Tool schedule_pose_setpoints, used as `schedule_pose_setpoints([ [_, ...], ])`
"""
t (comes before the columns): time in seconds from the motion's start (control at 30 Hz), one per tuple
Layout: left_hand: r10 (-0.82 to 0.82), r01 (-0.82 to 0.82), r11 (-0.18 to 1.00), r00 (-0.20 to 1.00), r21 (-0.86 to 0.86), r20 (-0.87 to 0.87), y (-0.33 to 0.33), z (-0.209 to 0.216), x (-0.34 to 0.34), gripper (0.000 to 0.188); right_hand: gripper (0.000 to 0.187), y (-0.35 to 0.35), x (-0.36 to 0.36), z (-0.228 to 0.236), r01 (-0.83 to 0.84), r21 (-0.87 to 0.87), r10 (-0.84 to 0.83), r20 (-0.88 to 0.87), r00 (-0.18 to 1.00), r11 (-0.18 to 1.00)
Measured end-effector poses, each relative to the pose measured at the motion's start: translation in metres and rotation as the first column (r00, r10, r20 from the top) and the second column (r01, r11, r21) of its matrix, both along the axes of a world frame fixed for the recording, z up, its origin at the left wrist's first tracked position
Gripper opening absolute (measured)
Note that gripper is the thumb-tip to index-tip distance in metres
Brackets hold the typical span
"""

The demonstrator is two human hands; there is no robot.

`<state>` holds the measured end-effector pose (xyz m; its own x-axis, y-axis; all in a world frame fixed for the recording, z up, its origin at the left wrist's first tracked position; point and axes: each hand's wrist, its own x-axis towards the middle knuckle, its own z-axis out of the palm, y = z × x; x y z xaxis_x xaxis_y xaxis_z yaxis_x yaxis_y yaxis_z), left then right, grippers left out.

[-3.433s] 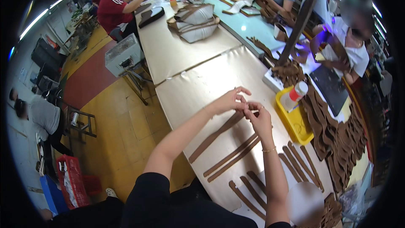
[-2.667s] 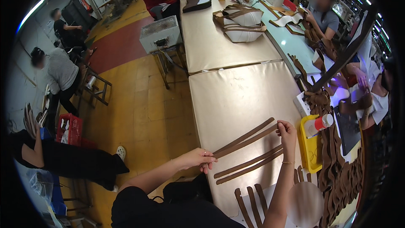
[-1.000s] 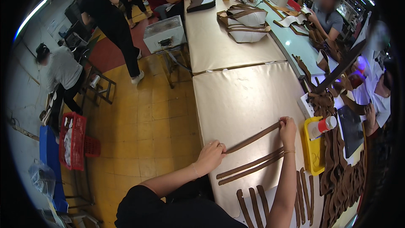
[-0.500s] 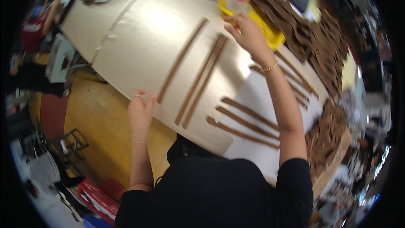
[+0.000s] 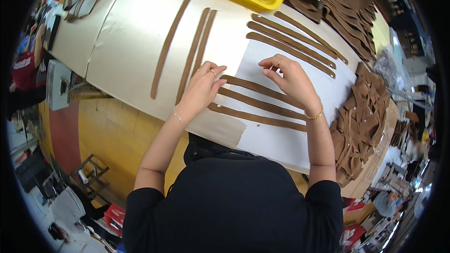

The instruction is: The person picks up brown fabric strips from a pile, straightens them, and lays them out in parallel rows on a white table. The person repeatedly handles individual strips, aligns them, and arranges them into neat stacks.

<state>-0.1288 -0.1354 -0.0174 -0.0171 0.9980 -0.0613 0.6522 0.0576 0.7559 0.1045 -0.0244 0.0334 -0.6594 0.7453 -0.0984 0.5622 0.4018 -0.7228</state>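
My left hand (image 5: 201,87) hovers by the left ends of three brown strips (image 5: 262,105) that look like leather straps, its thumb and forefinger apart and nothing visible between them. Over the right part of the same strips is my right hand (image 5: 291,78), fingers bent, with a gap between thumb and forefinger. These strips lie side by side on a white sheet (image 5: 276,143), small white marks at some ends. Several more brown strips (image 5: 290,49) lie beyond the right hand. To the left, three long strips (image 5: 169,49) run away from me; my left hand partly covers some of them.
A yellow tray (image 5: 262,1) stands at the far side of the beige tabletop (image 5: 126,42). Heaps of brown strips lie at the far right (image 5: 337,9) and on cardboard at the right (image 5: 358,126), beside a clear plastic bag (image 5: 391,68). Another person (image 5: 28,65) is at the far left.
My right hand has come back from the yellow tray toward me, over the white sheet. My left hand has moved right from the table's edge to the near strips. The view has shifted.
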Motion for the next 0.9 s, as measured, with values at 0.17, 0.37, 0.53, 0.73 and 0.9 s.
schedule_pose_setpoints([
  [0.17,-0.126,0.119,0.992,0.977,-0.052,-0.173,0.017,-0.010,0.012,0.020,0.019,0.002,0.063,0.028,0.277,0.149,-0.258,-0.137,0.956,0.949],
  [0.37,-0.137,0.122,0.977,0.988,-0.174,-0.078,0.022,-0.012,0.017,0.012,0.016,-0.011,0.115,0.028,0.499,0.106,-0.474,-0.194,0.859,0.860],
  [0.53,-0.139,0.132,0.975,0.990,-0.177,-0.023,0.022,-0.001,0.020,0.009,0.020,-0.036,0.053,-0.027,0.228,0.216,-0.182,-0.213,0.960,0.949],
  [0.73,0.116,0.009,0.978,0.806,-0.209,0.580,0.014,0.035,0.025,0.022,0.054,-0.072,-0.038,-0.038,0.173,0.436,-0.122,-0.142,0.982,0.883],
  [0.9,0.022,0.045,0.997,0.572,-0.059,0.820,0.010,0.044,0.038,0.046,0.040,-0.071,-0.030,-0.007,0.215,0.455,-0.200,-0.081,0.976,0.864],
])
